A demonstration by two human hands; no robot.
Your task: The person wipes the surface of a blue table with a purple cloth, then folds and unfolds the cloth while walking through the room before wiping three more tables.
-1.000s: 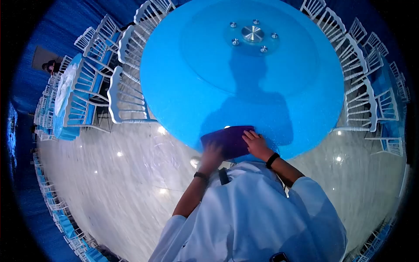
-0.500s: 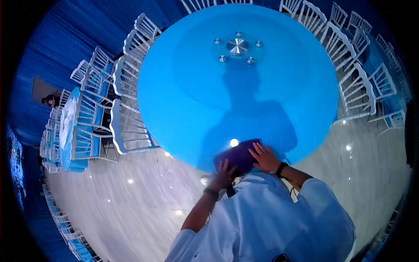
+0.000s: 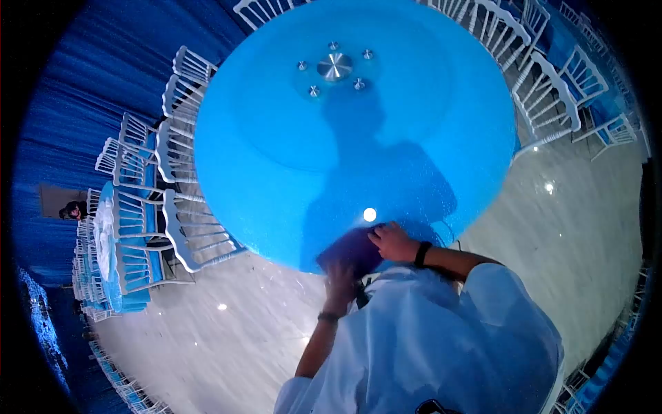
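Note:
A dark purple folded cloth point(image 3: 353, 250) lies at the near edge of a round table with a blue top point(image 3: 262, 186). My left hand point(image 3: 339, 281) is on the cloth's near left side, its fingers blurred and curled over that edge. At the opposite upper right corner, my right hand point(image 3: 393, 243) has its fingers bent onto the cloth. Just beyond the cloth is a bright round light reflection. Toward the far side of the tabletop, a round metal disc point(image 3: 334, 67) sits among several small metal knobs.
White spindle-back chairs point(image 3: 548, 93) ring the table on both sides. At the left stands another blue-covered table point(image 3: 131, 303) with chairs and white items on it. A person point(image 3: 72, 210) is far off at the left. The pale floor point(image 3: 227, 338) is glossy.
My view has turned, and the table has shifted left in it. The cloth is tilted more steeply between my hands. My right hand's fingers, spread before, are now drawn in.

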